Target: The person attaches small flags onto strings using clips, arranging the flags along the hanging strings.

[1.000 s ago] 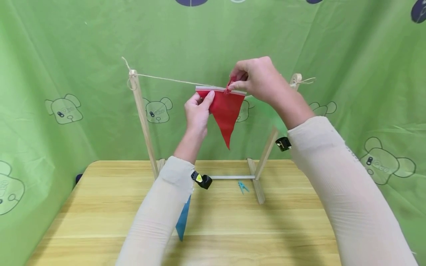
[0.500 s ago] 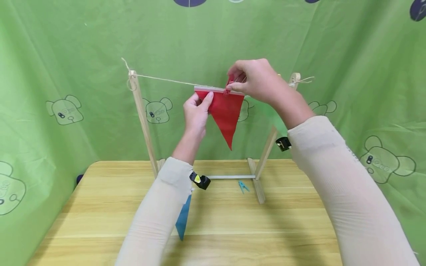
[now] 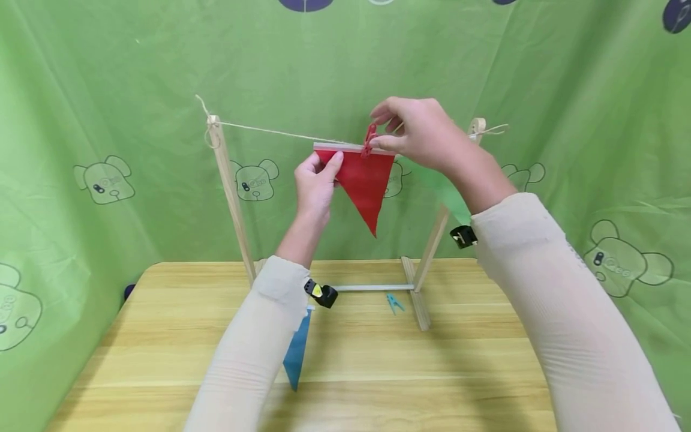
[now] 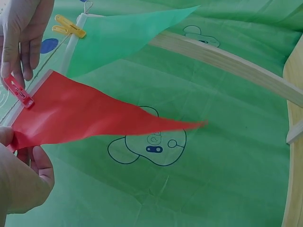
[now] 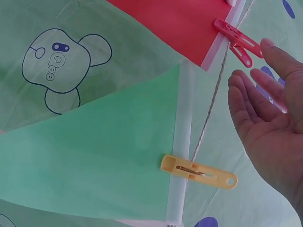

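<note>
A red triangular pennant (image 3: 364,180) hangs at the string (image 3: 275,131), point down. My left hand (image 3: 315,191) pinches its upper left corner between thumb and fingers. A red clothespin (image 3: 369,141) stands clipped over the pennant's white top edge, right of its middle. Around that clothespin my right hand (image 3: 423,133) has its fingers spread. In the right wrist view the thumb tip is at one handle of the clothespin (image 5: 239,41), and the other fingers are apart from it. Farther right, a green pennant (image 5: 104,146) hangs from the string by a yellow clothespin (image 5: 201,172).
Two wooden posts (image 3: 229,192) carry the string, joined low down by a pale bar (image 3: 372,288). On the wooden table (image 3: 464,372) lie a blue clothespin (image 3: 394,303) and a blue pennant (image 3: 296,354), partly hidden by the left sleeve. A green curtain (image 3: 162,72) surrounds the table.
My right fingers have spread away from the red clothespin, which stays clipped on the pennant's edge. The left hand still pinches the pennant and has shifted slightly left.
</note>
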Demonstrator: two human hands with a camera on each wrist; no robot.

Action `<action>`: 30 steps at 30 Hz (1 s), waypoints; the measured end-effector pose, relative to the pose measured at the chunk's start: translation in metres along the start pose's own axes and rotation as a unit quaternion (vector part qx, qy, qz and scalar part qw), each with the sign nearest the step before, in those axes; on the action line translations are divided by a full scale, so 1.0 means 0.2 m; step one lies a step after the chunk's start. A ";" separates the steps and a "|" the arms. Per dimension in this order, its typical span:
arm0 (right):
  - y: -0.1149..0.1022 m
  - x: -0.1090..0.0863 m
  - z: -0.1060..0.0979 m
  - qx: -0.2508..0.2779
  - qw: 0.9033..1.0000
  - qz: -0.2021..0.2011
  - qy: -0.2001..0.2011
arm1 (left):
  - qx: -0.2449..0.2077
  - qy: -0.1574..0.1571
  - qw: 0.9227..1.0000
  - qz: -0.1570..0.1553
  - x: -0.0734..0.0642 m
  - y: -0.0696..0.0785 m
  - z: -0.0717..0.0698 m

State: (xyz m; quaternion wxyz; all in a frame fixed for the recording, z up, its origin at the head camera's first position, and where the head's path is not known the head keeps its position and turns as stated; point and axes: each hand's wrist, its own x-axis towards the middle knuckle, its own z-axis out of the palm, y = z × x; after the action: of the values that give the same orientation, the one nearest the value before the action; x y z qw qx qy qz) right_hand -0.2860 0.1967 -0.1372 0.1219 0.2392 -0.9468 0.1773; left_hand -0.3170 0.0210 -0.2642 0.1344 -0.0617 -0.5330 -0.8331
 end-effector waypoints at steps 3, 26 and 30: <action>0.00 -0.01 0.00 0.003 1.000 0.004 0.001 | 0.000 -0.002 1.000 -0.002 0.00 0.00 0.00; 0.08 -0.27 0.11 0.121 0.984 -0.025 0.127 | 0.022 -0.015 0.999 0.020 -0.01 -0.01 -0.08; 0.09 -0.31 0.15 0.141 0.977 -0.046 0.156 | 0.028 -0.024 0.999 0.025 -0.03 -0.01 -0.10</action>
State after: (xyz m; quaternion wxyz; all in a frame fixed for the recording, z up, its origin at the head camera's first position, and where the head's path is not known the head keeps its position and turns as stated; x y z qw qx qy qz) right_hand -0.2469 0.2255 -0.1885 0.2409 0.2672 -0.8696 0.3383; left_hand -0.3104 0.0041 -0.2770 0.1434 -0.0912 -0.5578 -0.8124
